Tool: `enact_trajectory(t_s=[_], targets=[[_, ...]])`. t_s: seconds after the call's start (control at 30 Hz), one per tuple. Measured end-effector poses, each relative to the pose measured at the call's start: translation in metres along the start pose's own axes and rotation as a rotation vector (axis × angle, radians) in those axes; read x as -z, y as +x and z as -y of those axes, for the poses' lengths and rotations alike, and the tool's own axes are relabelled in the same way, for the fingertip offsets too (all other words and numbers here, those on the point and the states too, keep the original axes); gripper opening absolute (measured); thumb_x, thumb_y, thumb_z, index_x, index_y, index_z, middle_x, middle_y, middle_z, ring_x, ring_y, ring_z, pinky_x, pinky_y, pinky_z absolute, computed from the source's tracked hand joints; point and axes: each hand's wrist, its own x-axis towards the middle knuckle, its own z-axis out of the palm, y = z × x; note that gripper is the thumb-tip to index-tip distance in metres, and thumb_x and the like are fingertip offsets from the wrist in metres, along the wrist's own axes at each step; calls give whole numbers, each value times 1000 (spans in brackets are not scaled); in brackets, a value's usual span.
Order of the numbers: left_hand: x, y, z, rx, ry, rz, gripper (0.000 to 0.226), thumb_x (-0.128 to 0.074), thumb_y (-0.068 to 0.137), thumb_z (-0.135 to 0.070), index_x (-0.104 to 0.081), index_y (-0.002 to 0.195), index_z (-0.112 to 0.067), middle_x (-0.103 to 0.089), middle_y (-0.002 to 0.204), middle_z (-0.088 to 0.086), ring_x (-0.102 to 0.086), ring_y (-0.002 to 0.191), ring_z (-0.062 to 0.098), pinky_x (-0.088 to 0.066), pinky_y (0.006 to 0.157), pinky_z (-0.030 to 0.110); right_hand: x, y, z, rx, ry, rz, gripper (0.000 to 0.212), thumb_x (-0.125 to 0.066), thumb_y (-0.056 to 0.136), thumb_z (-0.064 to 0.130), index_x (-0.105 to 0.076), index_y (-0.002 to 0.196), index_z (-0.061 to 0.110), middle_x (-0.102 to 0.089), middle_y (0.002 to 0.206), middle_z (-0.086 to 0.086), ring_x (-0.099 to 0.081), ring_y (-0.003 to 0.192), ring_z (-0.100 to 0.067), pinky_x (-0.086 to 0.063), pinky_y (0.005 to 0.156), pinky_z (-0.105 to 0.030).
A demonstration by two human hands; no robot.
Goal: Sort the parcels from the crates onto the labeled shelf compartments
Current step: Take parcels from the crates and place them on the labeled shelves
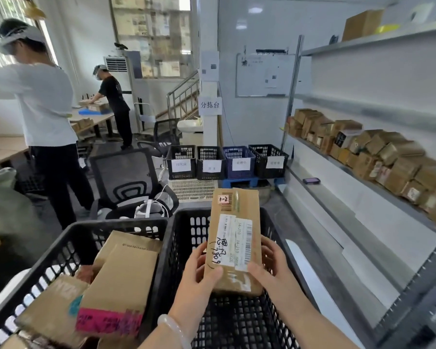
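From my head camera, I hold a long brown cardboard parcel (233,238) upright above the right black crate (237,321). My left hand (199,275) and right hand (268,267) clasp its lower end, fingers (213,274) pressed against its sides. It carries white barcode labels, black handwriting and tape. The left crate (68,248) holds more parcels (121,280); the shelf (363,180) stands right.
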Motion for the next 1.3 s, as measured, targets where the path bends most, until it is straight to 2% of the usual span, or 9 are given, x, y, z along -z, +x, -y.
enact_trajectory(t_s=[0.23, 0.43, 0.6, 0.8, 0.9, 0.97, 1.1, 1.2, 1.3], targets=[[1, -4, -8, -147, 272, 62, 55, -71, 87, -13, -48, 121, -50, -63, 115, -32, -61, 111, -4, -54, 86, 19, -6, -15, 9, 93, -125, -65, 78, -76, 82, 22, -30, 136, 56, -54, 121, 36, -52, 118, 5, -54, 93, -34], [-18, -4, -26, -193, 306, 89, 45, -78, 80, -36, -47, 111, -46, -66, 112, -19, -67, 94, -6, -57, 69, 17, 0, -37, 16, 198, -220, -179, 81, -75, 82, 25, -28, 120, 79, -49, 124, 41, -47, 117, 15, -52, 77, -13], [-49, -12, -25, -336, 372, 217, 73, -70, 78, -54, -21, 126, -77, -51, 126, -36, -53, 118, -10, -55, 94, 30, 23, -68, 25, 215, -280, -313, 85, -74, 83, 17, -28, 129, 70, -48, 131, 36, -46, 121, 14, -53, 81, -16], [-105, -35, -27, -555, 504, 400, 78, -53, 87, -56, 1, 140, -71, -28, 151, -30, -30, 140, -2, -39, 113, 39, 67, -115, 39, 204, -366, -489, 86, -77, 81, 24, -25, 135, 67, -49, 133, 33, -45, 125, 7, -56, 83, -27], [-141, -48, -28, -662, 553, 483, 67, -46, 91, -55, -2, 139, -73, -23, 154, -25, -15, 134, -23, -30, 102, 2, 94, -141, 48, 222, -397, -573, 85, -77, 80, 28, -25, 132, 70, -48, 130, 36, -45, 122, 10, -56, 85, -26], [-166, -57, -30, -691, 532, 516, 71, -54, 95, -42, -6, 135, -76, -27, 148, -26, -19, 126, -27, -28, 88, -8, 114, -159, 57, 240, -408, -613, 86, -77, 80, 27, -24, 133, 70, -48, 130, 37, -46, 121, 11, -56, 83, -22], [-225, -83, -33, -746, 458, 569, 81, -67, 89, -39, -11, 131, -78, -28, 137, -38, -32, 125, -17, -38, 94, 5, 154, -203, 78, 289, -471, -703, 85, -77, 78, 36, -22, 133, 70, -42, 129, 42, -41, 121, 17, -50, 80, -11], [-277, -113, -28, -731, 372, 613, 87, -75, 80, -40, -16, 133, -76, -32, 134, -38, -38, 124, -14, -39, 90, 0, 192, -247, 93, 282, -548, -772, 88, -77, 77, 42, -18, 137, 68, -38, 134, 42, -37, 127, 14, -49, 95, -23], [-334, -149, -20, -663, 274, 681, 86, -76, 80, -35, -23, 138, -69, -42, 139, -27, -47, 127, 0, -48, 102, 27, 238, -295, 109, 230, -618, -798, 87, -73, 80, 41, -15, 140, 66, -36, 137, 41, -36, 130, 11, -45, 104, -36]])
